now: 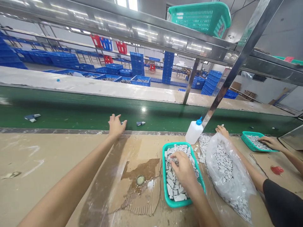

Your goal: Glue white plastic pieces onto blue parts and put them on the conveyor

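My left hand (116, 125) reaches over the near edge of the green conveyor belt (94, 110), fingers spread. A small dark part (122, 123) lies partly hidden behind its thumb; whether they touch I cannot tell. Just right of it on the belt is a small navy-and-white plastic part (140, 123). My right hand (183, 167) is down in a green plastic basket (165, 193) full of small whitish-grey pieces (179, 190). Its fingers are curled onto the pieces, and what lies between the fingertips is hidden.
A white bottle with blue nozzle (194, 130) stands behind the basket. To the right lies a clear bag of pieces (227, 173); a co-worker's hand (222, 130) is beyond it. Wet cardboard (144, 201) carries a round metal cap (140, 180). A metal post (220, 94) slants overhead.
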`<act>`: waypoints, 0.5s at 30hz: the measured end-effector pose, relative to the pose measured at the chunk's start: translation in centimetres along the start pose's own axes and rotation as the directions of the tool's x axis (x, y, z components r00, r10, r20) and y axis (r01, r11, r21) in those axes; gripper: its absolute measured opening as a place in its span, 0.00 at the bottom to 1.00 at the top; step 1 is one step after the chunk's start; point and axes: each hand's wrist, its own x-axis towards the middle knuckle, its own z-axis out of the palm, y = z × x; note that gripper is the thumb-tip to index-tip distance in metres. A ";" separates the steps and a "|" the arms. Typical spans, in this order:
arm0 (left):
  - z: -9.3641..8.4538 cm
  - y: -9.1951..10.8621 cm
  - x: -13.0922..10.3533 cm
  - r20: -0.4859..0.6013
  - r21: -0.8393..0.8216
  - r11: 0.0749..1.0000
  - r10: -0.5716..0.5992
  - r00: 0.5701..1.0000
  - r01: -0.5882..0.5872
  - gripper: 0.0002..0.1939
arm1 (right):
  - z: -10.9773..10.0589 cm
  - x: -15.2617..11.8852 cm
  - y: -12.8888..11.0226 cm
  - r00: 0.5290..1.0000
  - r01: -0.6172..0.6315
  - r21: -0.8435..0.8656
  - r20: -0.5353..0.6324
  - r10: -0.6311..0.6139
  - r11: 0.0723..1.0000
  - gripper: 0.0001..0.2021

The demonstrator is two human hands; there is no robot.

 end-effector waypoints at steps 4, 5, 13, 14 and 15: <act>3.2 1.1 -0.8 0.176 0.086 0.982 0.151 0.973 -0.168 0.22 | -0.8 0.5 0.3 0.988 -0.123 0.503 -0.018 0.152 0.855 0.10; 3.8 1.3 -1.0 0.204 0.075 0.984 0.145 0.968 -0.164 0.20 | -1.0 0.6 0.1 0.981 -0.167 0.607 0.025 0.192 0.777 0.13; 2.5 1.0 -1.0 0.153 -0.183 0.983 0.000 0.988 0.028 0.08 | -1.5 0.6 -0.7 0.932 -0.333 0.831 0.220 0.287 0.446 0.29; 2.0 1.1 -1.0 0.141 -0.239 0.969 -0.029 0.990 0.063 0.06 | -1.4 0.5 -0.8 0.928 -0.343 0.826 0.225 0.297 0.447 0.29; 1.5 1.2 -1.2 0.133 -0.303 0.948 -0.062 0.989 0.100 0.05 | -1.3 0.4 -0.8 0.923 -0.358 0.818 0.236 0.305 0.450 0.29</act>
